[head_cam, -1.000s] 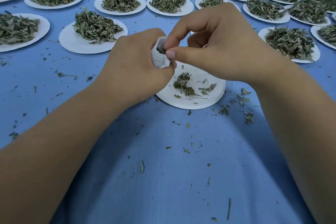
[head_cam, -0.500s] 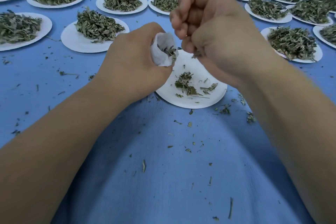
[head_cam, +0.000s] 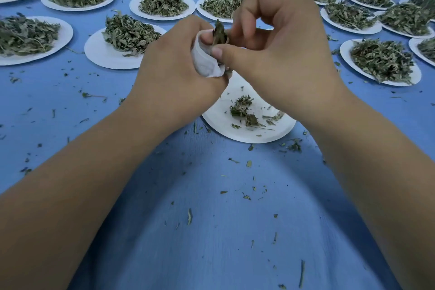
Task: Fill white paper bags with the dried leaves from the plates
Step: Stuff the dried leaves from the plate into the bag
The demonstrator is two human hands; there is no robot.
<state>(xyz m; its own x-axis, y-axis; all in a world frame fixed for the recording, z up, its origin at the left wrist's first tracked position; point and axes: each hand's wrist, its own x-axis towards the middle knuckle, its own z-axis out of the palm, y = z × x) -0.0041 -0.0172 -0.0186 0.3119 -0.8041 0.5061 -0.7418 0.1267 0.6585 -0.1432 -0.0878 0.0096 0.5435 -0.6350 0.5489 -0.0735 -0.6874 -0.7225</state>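
head view: the left hand (head_cam: 174,63) grips a small white paper bag (head_cam: 205,63), mouth up, over the nearly emptied white paper plate (head_cam: 247,134), likely so spills land there. the right hand (head_cam: 277,37) pinches a tuft of dried green leaves (head_cam: 220,34) into the mouth.

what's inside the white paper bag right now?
A tuft of dried leaves pokes from the white paper bag, pinched by the right hand. The left hand wraps the bag, so its fill level is hidden.
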